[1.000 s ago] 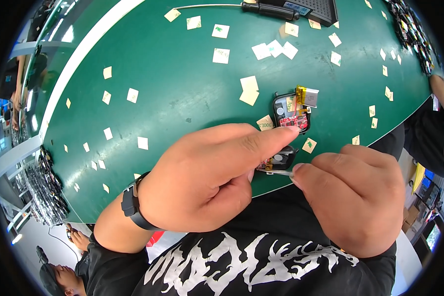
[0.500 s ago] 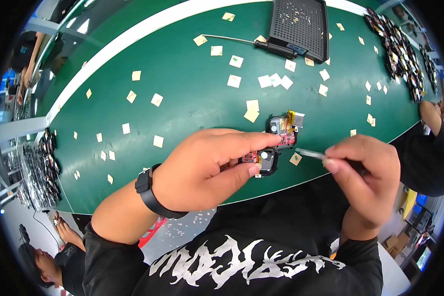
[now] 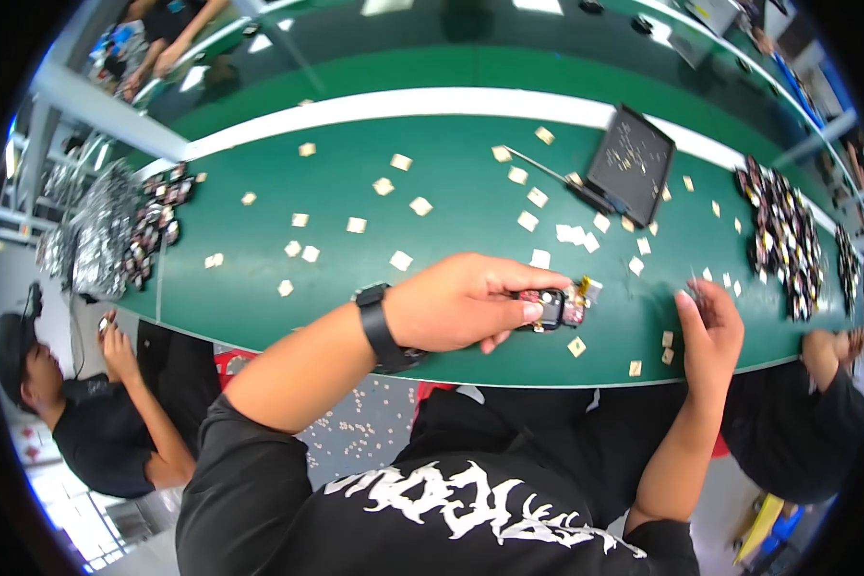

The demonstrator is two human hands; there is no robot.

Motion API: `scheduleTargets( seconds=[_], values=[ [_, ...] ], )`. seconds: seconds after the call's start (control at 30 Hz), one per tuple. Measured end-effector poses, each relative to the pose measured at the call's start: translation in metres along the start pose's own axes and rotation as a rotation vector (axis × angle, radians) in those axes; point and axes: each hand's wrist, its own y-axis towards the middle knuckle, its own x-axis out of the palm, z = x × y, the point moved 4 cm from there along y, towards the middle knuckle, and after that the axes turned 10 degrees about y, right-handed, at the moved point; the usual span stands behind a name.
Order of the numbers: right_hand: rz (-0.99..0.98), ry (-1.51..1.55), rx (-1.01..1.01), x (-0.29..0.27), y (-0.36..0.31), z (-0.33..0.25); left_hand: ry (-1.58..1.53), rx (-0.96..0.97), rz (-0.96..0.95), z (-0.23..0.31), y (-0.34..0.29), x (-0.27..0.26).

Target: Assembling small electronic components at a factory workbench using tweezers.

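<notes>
My left hand (image 3: 461,302), with a black band on its wrist, is closed on a small opened device (image 3: 551,309) in a black case, held between thumb and fingers. Just past its right side sits a second opened device with a red circuit board (image 3: 574,305), linked to a silver battery cell (image 3: 593,291) with yellow tape. Whether the two cases touch, I cannot tell. Further right, my right hand (image 3: 712,331) is closed in a pinch above the table, apart from the devices. Thin metal tweezers (image 3: 695,278) poke out beyond its fingertips, mostly hidden and blurred.
Small pale paper squares (image 3: 420,206) lie scattered over the green table (image 3: 259,307). Towards the back right stand a black tray (image 3: 600,178) of tiny parts and a screwdriver (image 3: 590,198). Piled devices (image 3: 782,240) line the right; silver packets (image 3: 106,230) the left. People (image 3: 115,413) sit on both sides.
My right hand has moved right with the tweezers, away from the devices. My left hand still holds its device. The view has shifted, showing more of the table's left and the surroundings.
</notes>
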Motion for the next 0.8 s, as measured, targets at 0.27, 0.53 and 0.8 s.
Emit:
scheduleTargets(
  seconds=[0.27, 0.53, 0.8],
  values=[
    [0.063, -0.001, -0.029, -0.035, -0.008, 0.004, 0.236, 0.047, 0.547, -0.009, -0.084, -0.053],
    [0.032, -0.013, -0.043, -0.025, -0.011, -0.002, 0.025, -0.076, 1.021, -0.081, -0.178, -0.141],
    [0.122, -0.027, -0.031, -0.053, -0.005, -0.016, 0.569, -0.044, 1.19, -0.121, -0.209, -0.215]
  ],
)
